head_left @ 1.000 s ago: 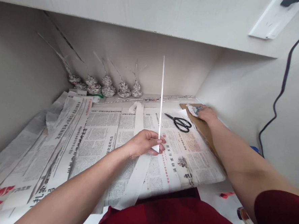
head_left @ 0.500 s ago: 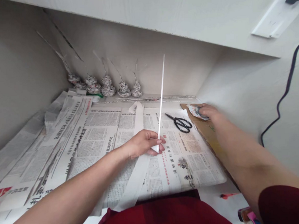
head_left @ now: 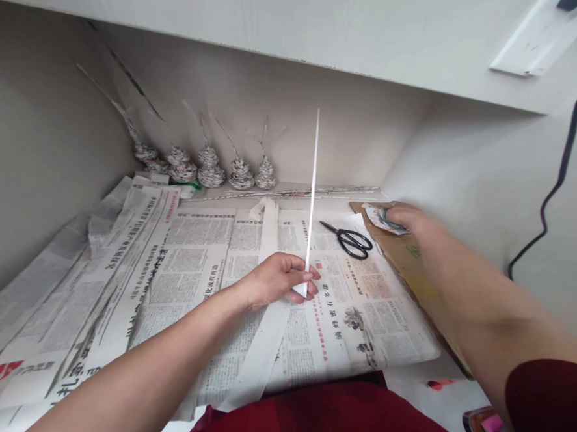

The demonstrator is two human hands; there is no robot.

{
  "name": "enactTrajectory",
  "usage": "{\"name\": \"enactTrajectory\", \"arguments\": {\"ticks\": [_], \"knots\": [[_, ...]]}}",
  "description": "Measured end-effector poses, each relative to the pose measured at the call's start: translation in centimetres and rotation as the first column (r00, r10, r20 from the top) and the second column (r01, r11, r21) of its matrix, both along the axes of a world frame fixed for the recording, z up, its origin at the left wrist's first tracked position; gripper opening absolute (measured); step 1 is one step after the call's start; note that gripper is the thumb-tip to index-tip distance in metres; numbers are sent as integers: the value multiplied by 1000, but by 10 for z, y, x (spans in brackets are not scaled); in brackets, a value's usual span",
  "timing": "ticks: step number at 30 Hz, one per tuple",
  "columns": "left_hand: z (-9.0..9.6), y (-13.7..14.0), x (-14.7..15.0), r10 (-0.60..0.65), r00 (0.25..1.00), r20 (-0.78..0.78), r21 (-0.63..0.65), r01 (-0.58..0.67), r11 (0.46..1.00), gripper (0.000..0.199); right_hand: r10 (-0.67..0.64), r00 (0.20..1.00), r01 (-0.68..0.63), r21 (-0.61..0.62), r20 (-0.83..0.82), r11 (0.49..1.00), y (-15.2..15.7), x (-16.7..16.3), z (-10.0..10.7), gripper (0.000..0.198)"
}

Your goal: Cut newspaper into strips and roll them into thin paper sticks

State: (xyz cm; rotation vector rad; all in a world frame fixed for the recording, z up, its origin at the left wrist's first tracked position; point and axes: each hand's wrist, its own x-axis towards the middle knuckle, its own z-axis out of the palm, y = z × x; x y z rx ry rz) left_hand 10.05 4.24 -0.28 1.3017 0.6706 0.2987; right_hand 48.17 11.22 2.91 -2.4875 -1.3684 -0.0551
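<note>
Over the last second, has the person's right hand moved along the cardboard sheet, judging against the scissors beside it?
No. The right hand stays at the far end of the cardboard sheet, gripping a paper scrap, just right of the scissors.

Two hands in view: left hand (head_left: 277,283), right hand (head_left: 406,216). One thin white paper rod (head_left: 312,195). One pair of black scissors (head_left: 349,238). Five small coiled newspaper cones (head_left: 209,170) stood along the back wall. One brown cardboard sheet (head_left: 409,267). One loose white paper strip (head_left: 264,348). Newspaper sheets (head_left: 193,261) overlapped; count unclear.
</note>
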Motion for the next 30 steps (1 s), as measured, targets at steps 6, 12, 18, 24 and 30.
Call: {"name": "enactTrajectory", "arguments": {"ticks": [6, 12, 18, 24, 30], "knots": [[-3, 0, 0, -8, 1000, -8, 1, 8, 1000, 22, -79, 996, 62, -335, -38, 940, -1, -1, 3, 28], [-6, 1, 0, -10, 1000, 3, -4, 10, 1000, 22, -142, 990, 131, -437, 8, 890, -2, -3, 4, 27], [-5, 0, 1, -14, 1000, 0, -7, 14, 1000, 22, -194, 961, 239, -232, 198, 943, -15, -26, 11, 40], [-7, 0, 2, -9, 1000, 3, -4, 9, 1000, 20, -13, 987, 59, -279, 162, 959, -13, -61, -8, 24], [-6, -1, 1, -17, 1000, 10, -7, 17, 1000, 20, -30, 978, 73, -202, 208, 977, -11, -71, -36, 45]]}}
